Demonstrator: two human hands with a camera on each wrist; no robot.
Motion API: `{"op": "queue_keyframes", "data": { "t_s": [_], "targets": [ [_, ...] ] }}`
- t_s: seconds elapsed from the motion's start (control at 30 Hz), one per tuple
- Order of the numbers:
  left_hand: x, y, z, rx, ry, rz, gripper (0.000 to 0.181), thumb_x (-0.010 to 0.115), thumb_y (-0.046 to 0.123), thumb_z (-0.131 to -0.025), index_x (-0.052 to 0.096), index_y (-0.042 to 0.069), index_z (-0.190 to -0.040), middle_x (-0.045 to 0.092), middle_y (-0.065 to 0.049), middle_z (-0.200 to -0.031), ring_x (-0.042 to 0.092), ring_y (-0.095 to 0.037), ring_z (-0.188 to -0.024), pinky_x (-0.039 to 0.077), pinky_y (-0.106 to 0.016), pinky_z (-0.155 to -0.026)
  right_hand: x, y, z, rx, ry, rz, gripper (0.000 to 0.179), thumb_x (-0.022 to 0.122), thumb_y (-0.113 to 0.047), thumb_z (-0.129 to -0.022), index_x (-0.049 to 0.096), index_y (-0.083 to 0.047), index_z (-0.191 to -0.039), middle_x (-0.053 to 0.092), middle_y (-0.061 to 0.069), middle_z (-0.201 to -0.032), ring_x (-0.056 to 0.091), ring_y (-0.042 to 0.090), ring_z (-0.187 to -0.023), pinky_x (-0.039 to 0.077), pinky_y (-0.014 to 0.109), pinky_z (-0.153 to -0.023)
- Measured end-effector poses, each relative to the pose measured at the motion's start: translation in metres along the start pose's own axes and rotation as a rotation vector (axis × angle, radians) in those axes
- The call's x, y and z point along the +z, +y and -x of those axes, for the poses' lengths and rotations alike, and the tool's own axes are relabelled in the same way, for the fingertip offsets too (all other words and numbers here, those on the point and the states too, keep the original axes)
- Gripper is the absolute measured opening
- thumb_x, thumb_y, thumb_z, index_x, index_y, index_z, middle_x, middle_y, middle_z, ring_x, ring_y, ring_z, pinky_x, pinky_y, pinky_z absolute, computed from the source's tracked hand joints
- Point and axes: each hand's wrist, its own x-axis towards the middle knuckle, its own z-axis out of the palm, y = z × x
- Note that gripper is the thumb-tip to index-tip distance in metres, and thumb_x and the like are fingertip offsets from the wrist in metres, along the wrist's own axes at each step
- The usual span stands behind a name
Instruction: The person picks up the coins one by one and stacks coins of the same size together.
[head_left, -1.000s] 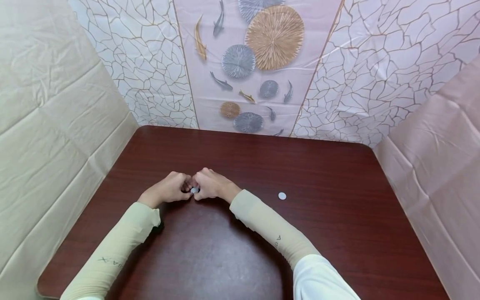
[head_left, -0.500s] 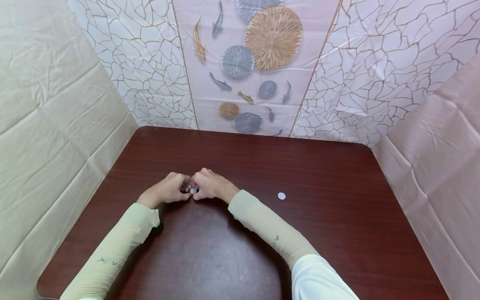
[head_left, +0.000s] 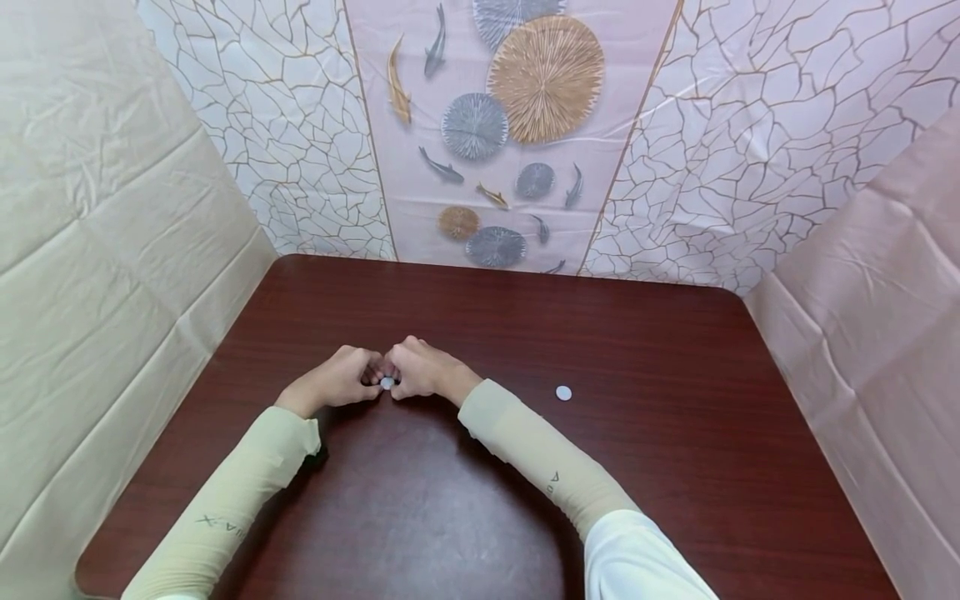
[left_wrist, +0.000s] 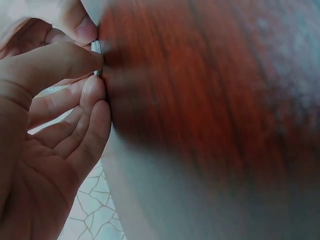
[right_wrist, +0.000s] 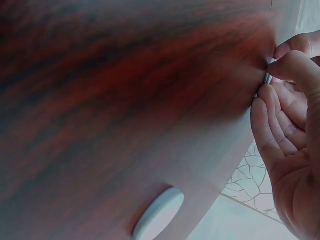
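Observation:
A small white disc (head_left: 387, 383) lies low at the tabletop between my two hands, left of the table's middle. My left hand (head_left: 337, 380) pinches it from the left, thumb nearer me and fingers curled beyond. From the other side my right hand (head_left: 423, 368) pinches the same disc, its knuckles meeting the left fingers. In the left wrist view a thin pale edge of the disc (left_wrist: 96, 46) shows beside the left thumb (left_wrist: 75, 59). The right wrist view shows only a sliver of the disc (right_wrist: 268, 78) by the right thumb (right_wrist: 295, 67).
A second white disc (head_left: 563, 392) lies flat on the dark red-brown wooden table (head_left: 465, 483), to the right of my right hand. Behind the table hangs a patterned cloth (head_left: 480, 125). Pale cloth walls (head_left: 97, 250) stand along both sides.
Both hands stay at the same place around the disc, with only slight finger movement. The disc shifts a tiny bit between the fingers. The second disc has not moved.

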Motion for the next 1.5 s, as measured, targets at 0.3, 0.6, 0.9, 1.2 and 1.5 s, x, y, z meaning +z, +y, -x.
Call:
{"op": "queue_keyframes", "data": {
  "t_s": [0.3,0.6,0.9,1.2,1.5],
  "targets": [
    [-0.001,0.002,0.0,-0.005,0.002,0.01,0.014,0.076,0.004,-0.086,0.073,0.006,-0.1,0.073,-0.002,-0.091,0.068,-0.011,-0.084,0.06,-0.03,-0.078,-0.002,0.002,0.0,0.009,-0.006,-0.024,0.014,0.084,-0.014,-0.084,0.074,-0.014,-0.094,0.074,-0.006,-0.091,0.067,0.003,-0.084,0.053,0.014,-0.075],
    [-0.002,0.001,0.0,-0.016,-0.008,0.015,0.016,0.076,0.003,-0.088,0.074,0.003,-0.104,0.074,-0.004,-0.094,0.07,-0.011,-0.085,0.061,-0.031,-0.079,-0.001,0.002,-0.001,-0.009,0.008,-0.018,0.014,0.083,-0.014,-0.083,0.074,-0.014,-0.093,0.073,-0.006,-0.088,0.066,0.003,-0.081,0.052,0.014,-0.073],
    [-0.002,0.004,0.0,-0.036,-0.013,0.037,0.018,0.075,0.003,-0.09,0.075,0.001,-0.108,0.076,-0.006,-0.097,0.071,-0.013,-0.088,0.062,-0.033,-0.081,-0.002,0.003,0.001,-0.017,0.012,-0.006,0.014,0.083,-0.013,-0.083,0.075,-0.013,-0.095,0.074,-0.005,-0.088,0.066,0.003,-0.08,0.052,0.014,-0.073],
    [-0.001,0.0,-0.001,-0.031,-0.007,0.032,0.018,0.076,0.004,-0.091,0.075,0.002,-0.109,0.076,-0.005,-0.097,0.071,-0.013,-0.088,0.062,-0.033,-0.081,-0.005,0.005,0.001,-0.009,-0.006,-0.015,0.018,0.082,-0.013,-0.085,0.076,-0.01,-0.102,0.077,-0.002,-0.096,0.069,0.004,-0.087,0.053,0.013,-0.077],
    [0.0,-0.006,0.004,0.009,0.005,0.05,0.025,0.079,0.005,-0.088,0.073,-0.002,-0.112,0.074,-0.005,-0.098,0.071,-0.013,-0.089,0.061,-0.032,-0.082,-0.033,0.018,0.029,-0.025,-0.043,-0.069,0.033,0.077,-0.014,-0.092,0.072,-0.002,-0.123,0.077,0.008,-0.115,0.073,0.016,-0.105,0.057,0.023,-0.093]
  ]
}}
